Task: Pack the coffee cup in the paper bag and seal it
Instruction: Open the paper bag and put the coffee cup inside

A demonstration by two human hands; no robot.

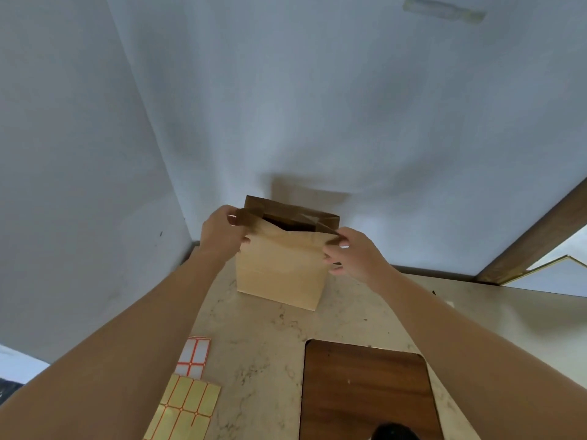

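Note:
A brown paper bag (281, 268) stands upright on the marble counter (263, 344), close to the wall corner. Its mouth is partly open and dark inside; no coffee cup can be seen. My left hand (220, 238) pinches the bag's top left corner, where the rim is bent over. My right hand (352, 254) grips the top right corner. Both arms reach forward from the bottom of the view.
Label sheets lie at the front left: a white one with orange lines (193, 357) and a yellow one (185, 408). A dark wooden board (365, 392) lies at the front right. White walls (286, 106) close in behind and left; a wooden frame (536, 236) slants at right.

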